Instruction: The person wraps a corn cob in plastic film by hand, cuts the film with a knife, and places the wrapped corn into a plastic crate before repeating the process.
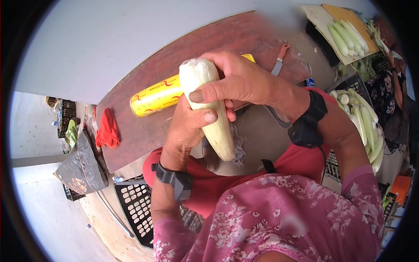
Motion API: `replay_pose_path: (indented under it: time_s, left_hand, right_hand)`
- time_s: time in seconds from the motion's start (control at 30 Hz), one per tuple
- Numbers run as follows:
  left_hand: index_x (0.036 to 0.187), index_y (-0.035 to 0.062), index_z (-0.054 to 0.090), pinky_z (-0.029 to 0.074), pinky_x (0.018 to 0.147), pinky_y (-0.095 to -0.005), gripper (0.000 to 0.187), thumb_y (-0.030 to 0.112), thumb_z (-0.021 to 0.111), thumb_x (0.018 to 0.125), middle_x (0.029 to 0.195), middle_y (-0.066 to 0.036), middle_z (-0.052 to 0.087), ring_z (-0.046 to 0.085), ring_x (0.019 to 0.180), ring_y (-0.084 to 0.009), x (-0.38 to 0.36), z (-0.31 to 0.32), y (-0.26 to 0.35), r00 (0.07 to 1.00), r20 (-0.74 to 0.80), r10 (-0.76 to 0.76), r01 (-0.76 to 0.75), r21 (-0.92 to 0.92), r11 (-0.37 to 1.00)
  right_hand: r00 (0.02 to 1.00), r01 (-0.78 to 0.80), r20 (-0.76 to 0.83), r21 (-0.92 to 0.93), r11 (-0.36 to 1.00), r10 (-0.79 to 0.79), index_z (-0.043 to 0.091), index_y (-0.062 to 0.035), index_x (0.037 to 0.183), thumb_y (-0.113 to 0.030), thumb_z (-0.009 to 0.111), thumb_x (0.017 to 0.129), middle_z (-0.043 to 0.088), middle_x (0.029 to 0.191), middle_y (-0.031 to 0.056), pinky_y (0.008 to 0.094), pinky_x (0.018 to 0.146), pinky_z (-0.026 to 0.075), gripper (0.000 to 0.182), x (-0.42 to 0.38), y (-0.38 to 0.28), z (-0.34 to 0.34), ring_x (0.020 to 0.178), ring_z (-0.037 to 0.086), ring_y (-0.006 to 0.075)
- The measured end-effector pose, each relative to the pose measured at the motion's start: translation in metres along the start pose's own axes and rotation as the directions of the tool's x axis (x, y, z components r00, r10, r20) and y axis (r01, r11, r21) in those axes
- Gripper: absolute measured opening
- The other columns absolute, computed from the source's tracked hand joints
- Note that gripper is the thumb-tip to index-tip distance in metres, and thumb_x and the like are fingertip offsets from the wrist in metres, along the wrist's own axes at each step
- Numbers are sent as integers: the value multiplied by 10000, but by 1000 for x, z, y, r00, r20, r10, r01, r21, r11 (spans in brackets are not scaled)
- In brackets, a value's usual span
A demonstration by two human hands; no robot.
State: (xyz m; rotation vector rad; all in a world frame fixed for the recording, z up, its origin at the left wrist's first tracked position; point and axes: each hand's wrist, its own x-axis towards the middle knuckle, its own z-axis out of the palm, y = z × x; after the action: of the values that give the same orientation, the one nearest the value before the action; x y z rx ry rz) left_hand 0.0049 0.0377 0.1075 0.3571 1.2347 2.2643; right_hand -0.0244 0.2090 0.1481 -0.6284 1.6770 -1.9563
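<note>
Head view: the left hand (185, 124) and right hand (240, 83) both clasp a pale corn ear (220, 135), its thick end up. Behind it, a yellow roll (152, 98) lies on the worktop (135, 137); a knife (279, 63) lies far right.

The table (144, 56) is of dull red-brown colour, the roll (152, 97) near its middle is yellow with red print, the cloth (108, 129) at its left edge is bright red, the corn cob (214, 118) is pale green-white, and the blouse (279, 209) is pink with white flower pattern.
</note>
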Motion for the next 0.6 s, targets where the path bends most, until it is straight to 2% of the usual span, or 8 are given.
replay_pose_path:
  time_s: [0.1,0.2,0.23,0.33,0.37,0.47,0.5,0.6]
  left_hand:
    - [1163,-60,510,582,754,-383,698,339,823,683,989,-164,625,663,831,-255,4,2,-5,999,37,19,-15,-99,995]
    - [1186,-77,491,587,776,-402,713,371,802,727,1018,-182,620,663,872,-270,8,-2,-9,997,65,30,-20,-144,989]
    - [1194,-72,485,587,768,-398,711,360,802,728,1017,-182,620,663,871,-269,8,-1,-9,998,56,12,-3,-159,987]
    - [1192,-50,477,585,718,-375,649,283,800,738,981,-167,623,664,826,-254,7,6,-11,998,50,-28,36,-149,988]
    - [1187,-41,476,584,696,-366,622,249,799,742,963,-160,625,664,804,-248,6,10,-13,998,51,-40,46,-136,990]
    - [1156,-16,475,561,620,-330,538,130,788,743,901,-130,623,653,721,-215,5,12,-21,993,35,-113,116,-92,989]
    - [1127,4,487,537,576,-312,477,62,771,748,858,-104,617,632,661,-189,6,18,-22,990,-43,-131,129,-50,990]
    - [1145,24,490,528,551,-302,477,63,763,756,882,-109,615,615,639,-165,8,15,-24,958,-175,-228,228,-17,973]
  right_hand:
    - [1000,-17,-18,59,998,18,548,53,1008,-338,734,789,568,642,40,196,348,406,485,-2,-6,0,411,490,60]
    - [996,35,-87,30,999,-33,584,48,903,-373,749,776,573,563,51,213,351,414,470,5,2,-4,391,520,95]
    - [996,26,-91,29,999,-23,592,35,910,-391,756,768,599,627,70,222,397,436,479,3,0,-5,440,536,105]
    - [973,154,-190,95,983,-134,594,39,913,-389,759,770,625,721,101,249,475,487,481,8,1,-4,545,589,130]
    - [972,183,-179,160,970,-154,597,35,931,-353,770,774,632,812,115,283,578,522,453,14,6,-12,680,625,154]
    - [962,221,-216,272,937,-164,556,-1,1057,-334,690,853,612,943,80,334,782,531,413,21,12,-25,872,640,193]
    - [966,197,-225,309,931,-130,558,-9,1067,-322,694,855,607,949,71,343,800,532,402,20,11,-28,898,647,219]
    - [949,216,-298,373,902,-104,558,-16,1068,-317,701,855,602,926,64,331,780,532,395,20,14,-30,884,641,205]
